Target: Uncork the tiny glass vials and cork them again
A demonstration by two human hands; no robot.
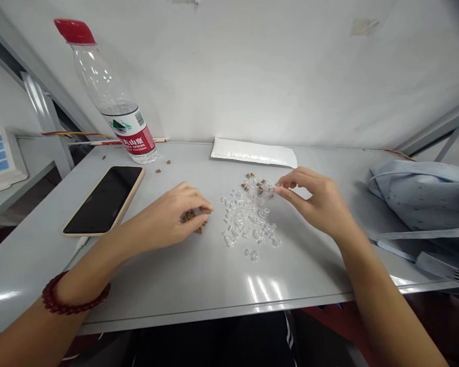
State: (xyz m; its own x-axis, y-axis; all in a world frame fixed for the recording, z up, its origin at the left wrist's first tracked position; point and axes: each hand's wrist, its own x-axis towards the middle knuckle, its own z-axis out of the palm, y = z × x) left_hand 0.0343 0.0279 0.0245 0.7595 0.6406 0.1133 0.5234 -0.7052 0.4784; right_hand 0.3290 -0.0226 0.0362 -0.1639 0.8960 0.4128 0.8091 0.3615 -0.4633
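Left hand (172, 219) curled low over a small cluster of brown granules (193, 221), fingers half closed and touching them, any actual grip impossible to tell. Right hand (313, 199) raised at the right edge of a scatter of clear plastic pieces (240, 219), thumb and forefinger pinched together just beside brown bits (252, 183) mixed among them, anything between the fingertips too small to tell. Beneath everything, a grey metal table (199, 290), with a smartphone (103, 201) to the left and a white padded envelope (254, 152) at the far edge.

The single head-worn camera looks forward and down, close above the grey tabletop (199, 275), left hand (183, 216) and right hand (313, 201).
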